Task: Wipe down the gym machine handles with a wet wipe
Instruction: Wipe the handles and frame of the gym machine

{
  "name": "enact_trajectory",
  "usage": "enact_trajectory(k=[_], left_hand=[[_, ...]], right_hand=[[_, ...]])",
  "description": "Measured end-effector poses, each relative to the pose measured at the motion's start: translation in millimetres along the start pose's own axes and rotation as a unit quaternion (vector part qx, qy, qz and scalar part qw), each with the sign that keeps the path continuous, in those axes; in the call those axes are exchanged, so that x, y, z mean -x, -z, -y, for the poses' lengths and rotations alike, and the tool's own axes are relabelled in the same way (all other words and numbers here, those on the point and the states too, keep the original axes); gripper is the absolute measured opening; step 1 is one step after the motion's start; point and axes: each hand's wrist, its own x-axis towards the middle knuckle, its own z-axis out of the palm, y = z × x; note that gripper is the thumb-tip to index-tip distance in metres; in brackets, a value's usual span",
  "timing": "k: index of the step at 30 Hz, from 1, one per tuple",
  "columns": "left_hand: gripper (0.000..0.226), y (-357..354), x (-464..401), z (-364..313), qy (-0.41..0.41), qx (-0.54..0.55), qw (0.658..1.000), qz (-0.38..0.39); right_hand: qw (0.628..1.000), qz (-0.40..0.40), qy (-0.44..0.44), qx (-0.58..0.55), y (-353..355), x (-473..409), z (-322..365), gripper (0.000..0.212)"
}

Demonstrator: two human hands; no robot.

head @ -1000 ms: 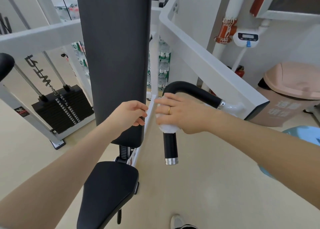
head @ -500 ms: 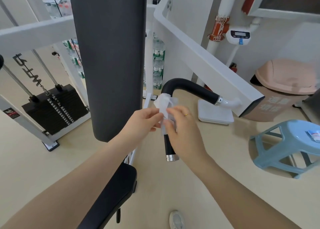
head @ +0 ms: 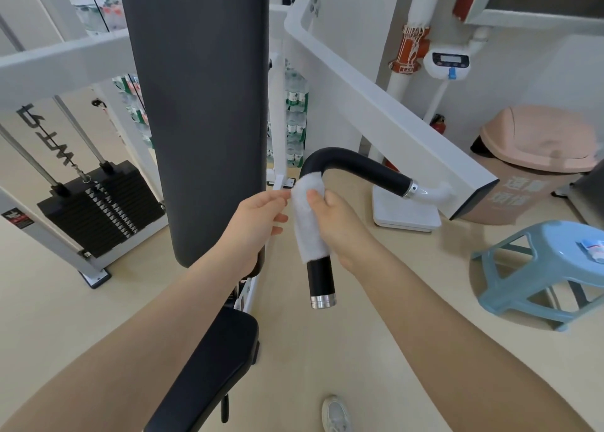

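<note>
Now white wet wipe point(head: 309, 222) wraps black handle point(head: 353, 166).

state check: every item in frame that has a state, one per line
wet wipe: wrapped around the handle's vertical part
handle: lower end and upper bend bare
right hand: gripping the wipe on the handle
left hand: pinching the wipe's upper edge
trash bin: lid closed
stool: upright, small packet on top
weight stack: resting down
</note>
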Motion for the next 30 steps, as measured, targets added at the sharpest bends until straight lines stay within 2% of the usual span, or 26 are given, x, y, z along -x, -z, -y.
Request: enact_trajectory(k=[6, 8, 10, 11, 13, 14, 18, 22, 24, 26, 28, 30], left_hand=[[0.020, -3.1, 4.7, 2.1, 0.005, -0.042, 0.998, 0.046], [0.019, -1.6, 6.7, 3.1, 0.006, -0.040, 0.997, 0.059], [0.015, -1.7, 9.1, 5.4, 0.002, -0.043, 0.997, 0.062], [0.014, -2.6, 10.5, 6.8, -0.003, -0.054, 0.997, 0.057], [0.013, -4.8, 12.5, 9.8, -0.015, -0.080, 0.996, 0.048], [0.013, -5.4, 13.9, 11.2, -0.017, -0.083, 0.995, 0.048], [0.013, -1.7, 21.2, 15.0, -0.034, -0.084, 0.994, 0.054], [0.015, 8.7, 25.5, 15.6, -0.030, -0.106, 0.993, 0.039], [0.015, 14.5, 26.7, 17.8, -0.024, -0.143, 0.989, 0.041], [0.014, 18.6, 29.6, 22.7, -0.003, -0.157, 0.986, 0.061], [0.015, 20.6, 33.3, 27.8, 0.019, -0.161, 0.983, 0.082], [0.016, 20.8, 36.3, 30.5, 0.030, -0.153, 0.984, 0.091]], right_hand=[[0.993, 0.018, -0.032, -0.109, 18.0, -14.7, 4.6, 0.044], [0.999, -0.035, -0.003, -0.001, 12.2, -19.8, -3.0, 0.045], [0.975, -0.152, 0.048, 0.156, 11.1, -17.2, -14.8, 0.038], [0.961, -0.199, 0.082, 0.176, 11.8, -11.9, -18.1, 0.033], [0.957, -0.222, 0.142, 0.123, 11.0, -0.6, -17.5, 0.019], [0.961, -0.206, 0.151, 0.105, 8.9, 5.8, -13.7, 0.015], [0.980, -0.114, 0.105, 0.127, -10.1, 6.5, 6.8, 0.035], [0.990, -0.108, 0.051, 0.073, -16.2, -8.7, 14.1, 0.040], [0.988, -0.094, 0.055, 0.110, -17.7, -1.5, 3.8, 0.041], [0.987, -0.061, 0.062, 0.137, -19.1, 19.1, -20.2, 0.035], [0.991, -0.002, 0.054, 0.124, -16.9, 41.0, -46.6, 0.020], [0.993, 0.046, 0.043, 0.100, -12.8, 44.6, -56.2, 0.017]])
